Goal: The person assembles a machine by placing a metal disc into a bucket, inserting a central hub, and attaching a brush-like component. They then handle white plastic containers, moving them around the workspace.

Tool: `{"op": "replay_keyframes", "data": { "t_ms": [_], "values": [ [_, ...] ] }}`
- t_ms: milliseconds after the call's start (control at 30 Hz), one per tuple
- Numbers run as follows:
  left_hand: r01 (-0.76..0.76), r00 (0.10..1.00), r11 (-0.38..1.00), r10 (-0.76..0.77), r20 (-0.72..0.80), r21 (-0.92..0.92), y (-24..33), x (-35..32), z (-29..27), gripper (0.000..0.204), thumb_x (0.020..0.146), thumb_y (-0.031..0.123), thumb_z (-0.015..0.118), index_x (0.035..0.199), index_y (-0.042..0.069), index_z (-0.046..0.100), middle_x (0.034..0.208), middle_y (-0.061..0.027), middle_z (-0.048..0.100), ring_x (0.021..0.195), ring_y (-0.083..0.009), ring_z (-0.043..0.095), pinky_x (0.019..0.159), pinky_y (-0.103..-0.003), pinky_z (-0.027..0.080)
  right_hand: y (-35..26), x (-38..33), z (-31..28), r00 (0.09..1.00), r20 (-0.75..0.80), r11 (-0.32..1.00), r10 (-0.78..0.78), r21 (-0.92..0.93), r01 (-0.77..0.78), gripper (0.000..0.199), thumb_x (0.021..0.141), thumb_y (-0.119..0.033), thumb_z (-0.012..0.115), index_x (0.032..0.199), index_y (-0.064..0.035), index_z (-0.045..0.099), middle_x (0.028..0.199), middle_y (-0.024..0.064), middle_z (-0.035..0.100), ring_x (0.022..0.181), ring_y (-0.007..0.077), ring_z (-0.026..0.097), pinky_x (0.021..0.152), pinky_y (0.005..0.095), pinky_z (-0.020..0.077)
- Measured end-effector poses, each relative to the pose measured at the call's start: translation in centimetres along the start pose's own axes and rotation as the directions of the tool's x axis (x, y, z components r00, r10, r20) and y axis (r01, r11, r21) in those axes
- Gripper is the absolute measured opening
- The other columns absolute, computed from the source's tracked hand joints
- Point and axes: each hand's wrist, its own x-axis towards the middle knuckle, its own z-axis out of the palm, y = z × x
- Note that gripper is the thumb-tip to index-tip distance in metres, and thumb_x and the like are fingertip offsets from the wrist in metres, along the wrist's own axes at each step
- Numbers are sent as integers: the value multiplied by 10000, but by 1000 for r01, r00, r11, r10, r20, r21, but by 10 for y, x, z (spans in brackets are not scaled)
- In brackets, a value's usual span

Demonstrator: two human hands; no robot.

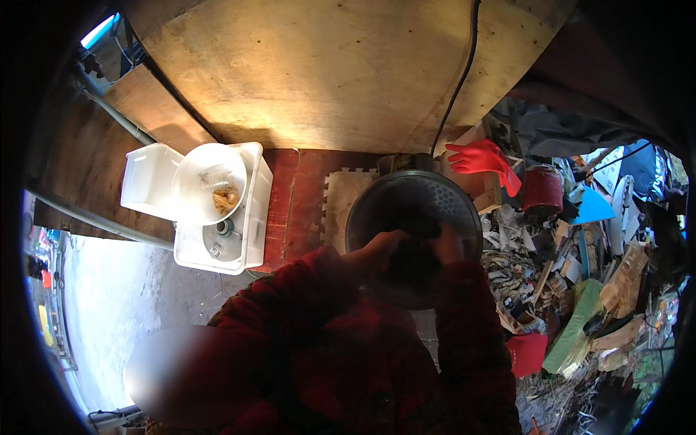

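Dark metal fills the middle of my view: a wide round pan [413, 232] with a perforated patch on its far right wall sits just right of centre, in front of a pale foam mat [341, 206] and a reddish board [290, 203]. Both of my hands are down inside it, close together over something dark at the bottom that I cannot make out. The left hand [380, 250] comes in from the near left in a red sleeve [290, 290], fingers curled, and the right hand [444, 245] sits just beside it on the right; whether either one is clamped on anything or only pressing, I cannot tell from here. I judge the pan stiff and fairly heavy, its smooth wall likely slick if wet, so the rim on opposite sides looks the safest place to take hold, not the thin perforated part. To the far left a white plastic tub [254, 217] carries a white bowl [210, 181] with yellowish scraps in it. On the far right a red rubber glove [482, 159] lies by a dark red can [542, 190], with a black cable [453, 94] running up across the plywood wall [326, 72]. A heap of paper and scrap [580, 290] spreads along the right.
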Motion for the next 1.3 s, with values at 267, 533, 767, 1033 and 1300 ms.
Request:
{"op": "replay_keyframes", "data": {
  "t_ms": [267, 533, 767, 1033, 1300],
  "values": [
    [-107, 988, 988, 93, -119, -113, -14, 39, -3, 353, 843, 222, 539, 1057, -58, 540, 980, -170, 612, 893, -310, 592, 855, -441, 480, 15, 22, 34, 998, 49, 998, -35, 59, 32, 508, 706, -111, 675, 1167, -10, 487, 1101, 251, 563, 1048, 390, 537, 898, 459, 429],
    [-207, 965, 978, 202, -166, -12, -21, 48, -1, 339, 830, 208, 554, 1029, -67, 564, 925, -166, 623, 834, -302, 612, 791, -437, 505, 36, 30, 68, 981, -113, 985, -157, 47, 164, 464, 733, -87, 654, 1168, -21, 508, 1138, 243, 550, 1054, 400, 529, 888, 462, 434],
    [-322, 922, 945, 328, -206, 62, -18, 41, 2, 355, 809, 193, 592, 1066, -47, 545, 960, -159, 601, 851, -275, 605, 769, -401, 513, 21, 24, 59, 980, -81, 971, -180, -177, 163, 437, 751, -66, 626, 1165, -4, 499, 1171, 242, 487, 1053, 417, 503, 881, 467, 437],
    [-419, 901, 849, 433, 31, 321, 2, -19, 1, 404, 825, 208, 582, 1150, -17, 495, 1082, -142, 527, 1044, -232, 498, 888, -331, 416, 6, 2, 59, 893, 91, 768, -441, -476, 428, 283, 837, -133, 495, 1095, -18, 510, 1067, 165, 498, 970, 317, 527, 781, 410, 499],
    [-594, 805, 690, 509, 306, 414, -1, -11, -1, 353, 813, 178, 572, 1130, 24, 544, 1106, -176, 557, 1039, -252, 535, 891, -331, 420, -32, -17, 26, 956, 225, 933, -188, -262, 245, 306, 828, -146, 518, 1127, -80, 510, 1105, 159, 490, 968, 327, 550, 751, 398, 512]
  ]
}}
